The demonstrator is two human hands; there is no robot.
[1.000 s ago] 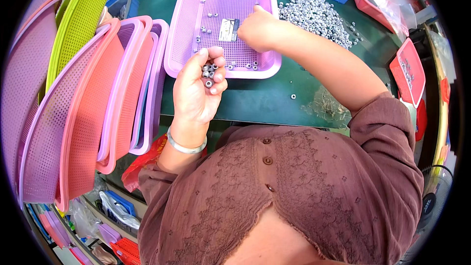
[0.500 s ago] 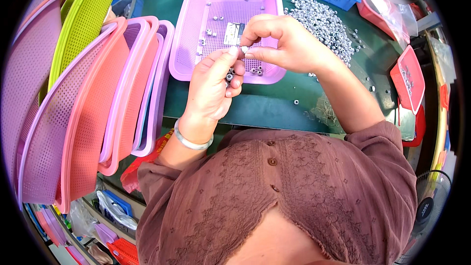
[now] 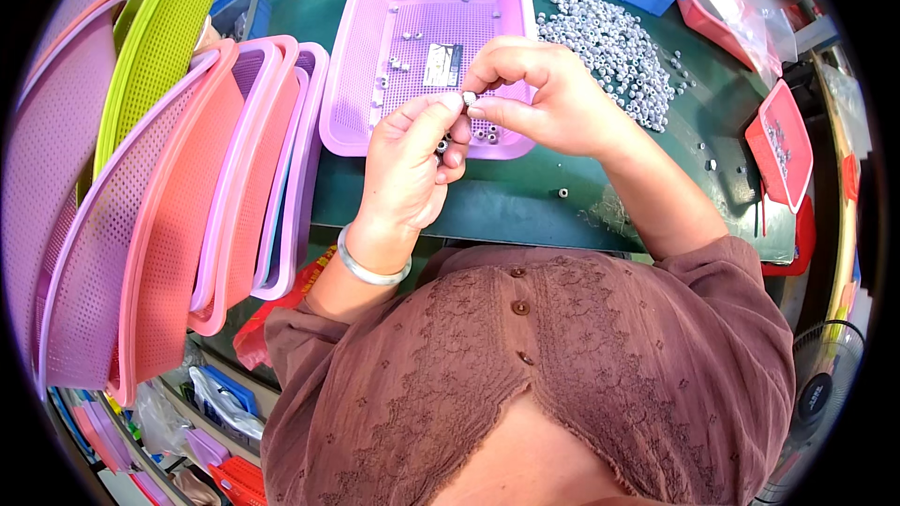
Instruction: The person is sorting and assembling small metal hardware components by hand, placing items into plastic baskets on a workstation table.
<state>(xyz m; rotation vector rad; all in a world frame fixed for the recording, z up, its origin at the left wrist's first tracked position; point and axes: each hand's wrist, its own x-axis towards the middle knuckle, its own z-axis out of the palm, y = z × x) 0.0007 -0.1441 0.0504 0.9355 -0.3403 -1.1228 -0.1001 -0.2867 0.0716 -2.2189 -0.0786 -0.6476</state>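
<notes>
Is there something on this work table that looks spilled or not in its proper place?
Mostly no. A few small metal parts lie scattered on the green table, apart from the big heap of silver parts. The trays at the left stand on edge, leaning together, which looks deliberate.

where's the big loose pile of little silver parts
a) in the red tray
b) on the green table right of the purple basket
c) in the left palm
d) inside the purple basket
b: the heap of silver parts lies on the green table, right of the purple basket.
</notes>
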